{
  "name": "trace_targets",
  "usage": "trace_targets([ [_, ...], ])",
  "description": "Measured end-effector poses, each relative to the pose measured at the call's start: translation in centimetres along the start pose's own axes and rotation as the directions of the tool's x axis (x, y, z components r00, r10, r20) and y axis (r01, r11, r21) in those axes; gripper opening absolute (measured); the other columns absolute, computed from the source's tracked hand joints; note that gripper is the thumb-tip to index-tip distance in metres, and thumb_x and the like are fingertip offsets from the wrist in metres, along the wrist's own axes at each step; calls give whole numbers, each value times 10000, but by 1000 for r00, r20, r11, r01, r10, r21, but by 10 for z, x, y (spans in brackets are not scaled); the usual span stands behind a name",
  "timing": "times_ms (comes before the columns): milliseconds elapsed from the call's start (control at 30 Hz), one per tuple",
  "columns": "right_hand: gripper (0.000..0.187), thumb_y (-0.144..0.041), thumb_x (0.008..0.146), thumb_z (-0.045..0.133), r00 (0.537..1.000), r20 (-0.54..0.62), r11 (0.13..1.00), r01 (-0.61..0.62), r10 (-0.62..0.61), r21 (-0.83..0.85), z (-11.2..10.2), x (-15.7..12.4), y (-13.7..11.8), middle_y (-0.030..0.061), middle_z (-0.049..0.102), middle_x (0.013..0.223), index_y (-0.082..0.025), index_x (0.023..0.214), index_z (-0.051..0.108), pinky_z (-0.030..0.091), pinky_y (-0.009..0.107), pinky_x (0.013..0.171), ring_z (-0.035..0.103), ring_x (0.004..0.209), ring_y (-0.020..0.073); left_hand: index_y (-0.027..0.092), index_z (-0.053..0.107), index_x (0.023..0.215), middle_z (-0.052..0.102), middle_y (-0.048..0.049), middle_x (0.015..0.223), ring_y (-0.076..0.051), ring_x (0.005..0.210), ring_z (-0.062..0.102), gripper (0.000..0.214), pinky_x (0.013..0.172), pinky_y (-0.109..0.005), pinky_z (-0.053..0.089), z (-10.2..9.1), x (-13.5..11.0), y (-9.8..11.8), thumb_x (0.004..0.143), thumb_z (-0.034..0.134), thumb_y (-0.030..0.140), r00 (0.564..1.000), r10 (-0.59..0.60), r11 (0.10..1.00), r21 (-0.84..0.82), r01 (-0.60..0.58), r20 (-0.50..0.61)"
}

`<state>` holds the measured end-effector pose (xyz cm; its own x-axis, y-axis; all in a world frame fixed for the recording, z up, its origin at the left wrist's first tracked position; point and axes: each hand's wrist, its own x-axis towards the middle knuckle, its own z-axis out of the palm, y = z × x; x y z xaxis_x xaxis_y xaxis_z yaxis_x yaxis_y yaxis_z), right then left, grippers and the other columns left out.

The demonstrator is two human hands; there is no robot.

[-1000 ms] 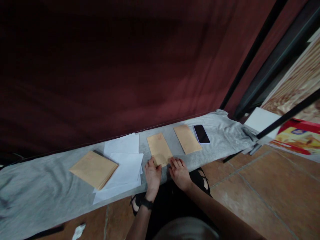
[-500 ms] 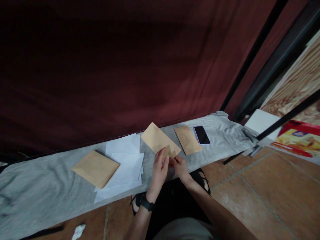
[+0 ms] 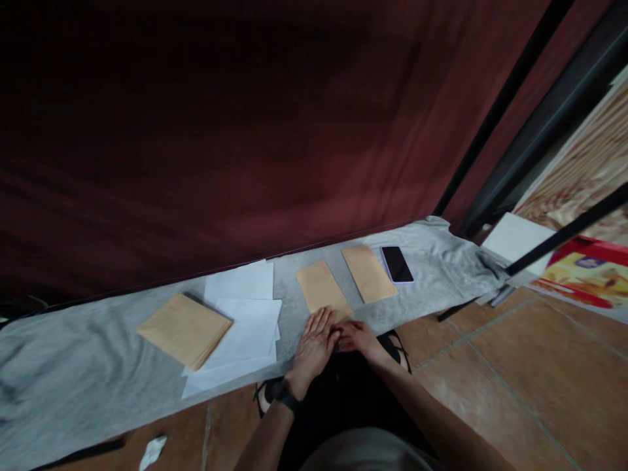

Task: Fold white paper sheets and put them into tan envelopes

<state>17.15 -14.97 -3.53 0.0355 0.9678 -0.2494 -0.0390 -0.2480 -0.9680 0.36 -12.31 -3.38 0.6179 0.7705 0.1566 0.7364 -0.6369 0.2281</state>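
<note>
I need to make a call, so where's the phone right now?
In the head view, the phone lies right of centre on the gray cloth, just right of the nearest brown envelope.

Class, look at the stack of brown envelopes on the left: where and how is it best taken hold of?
Probably by the near right edge of the stack, the left hand coming from the right and pinching above and below. It lies flat and askew, that edge's layers showing toward the person; white papers lie beneath it there.

grey-draped bench (image 3: 73, 366) – brown envelopes (image 3: 369, 275), white sheets (image 3: 248, 327), phone (image 3: 397, 264)
</note>
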Motion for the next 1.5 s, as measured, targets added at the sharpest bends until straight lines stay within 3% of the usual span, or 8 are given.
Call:
trace_targets([
  [100,366,-408,961,495,966,-18,891,232,-260,-390,-12,-7,-3,136,704,1197,-179,1162,695,479,497,1040,650,1127,284,172,360,1522,372,-89,1595,-227,1496,294,525,1214,-479,314,3,-1,0,1046,300,384,999,20,999,26,-19,-38],
  [200,457,-304,1001,440,833,209,442,464,-511,-768,-15,-12,4,147,551,1453,-148,1422,529,322,517,1187,477,1371,282,159,368,1516,422,-94,1568,-203,1478,336,506,1206,-452,337,6,5,1,1048,252,312,998,5,1000,25,-3,-62],
  [267,518,-309,1000,468,784,306,232,488,-539,-842,-14,-13,13,166,496,1500,-100,1473,457,295,519,1205,425,1414,289,154,369,1515,442,-90,1557,-185,1470,350,508,1202,-426,348,9,13,1,1045,223,280,998,0,1000,26,1,-62],
  [367,554,-341,991,509,757,335,100,464,-562,-880,-12,-13,25,181,491,1500,-67,1469,452,308,509,1202,408,1425,296,149,358,1521,419,-85,1573,-188,1483,321,518,1215,-433,321,14,29,2,1034,217,258,999,35,998,53,-33,-39],
  [567,543,-362,1004,495,761,333,101,460,-556,-882,-14,-13,26,163,522,1479,-78,1465,459,304,487,1210,405,1429,277,137,281,1555,328,-70,1621,-165,1519,219,555,1250,-416,227,23,69,-12,1014,224,252,999,51,993,110,-53,19],
  [1033,606,-341,1016,470,797,323,157,455,-510,-876,-16,-11,17,105,420,1564,-154,1565,296,309,477,1210,363,1460,254,132,328,1544,323,-69,1621,-179,1516,235,580,1261,-390,141,14,148,-61,991,229,276,984,-171,976,145,164,43],
  [1233,574,-299,1007,478,801,311,182,454,-511,-872,-15,-11,17,102,442,1551,-158,1546,342,320,475,1205,379,1451,247,182,331,1548,352,-35,1610,-192,1519,229,571,1260,-434,152,20,140,-63,994,238,281,989,-146,984,111,142,27],
  [1500,551,-261,1007,447,794,331,188,478,-510,-858,-17,-10,15,123,463,1534,-151,1540,356,348,484,1192,387,1447,250,239,310,1552,372,-5,1603,-183,1517,233,545,1261,-471,166,22,93,-47,1008,276,271,998,67,996,63,-67,9],
])
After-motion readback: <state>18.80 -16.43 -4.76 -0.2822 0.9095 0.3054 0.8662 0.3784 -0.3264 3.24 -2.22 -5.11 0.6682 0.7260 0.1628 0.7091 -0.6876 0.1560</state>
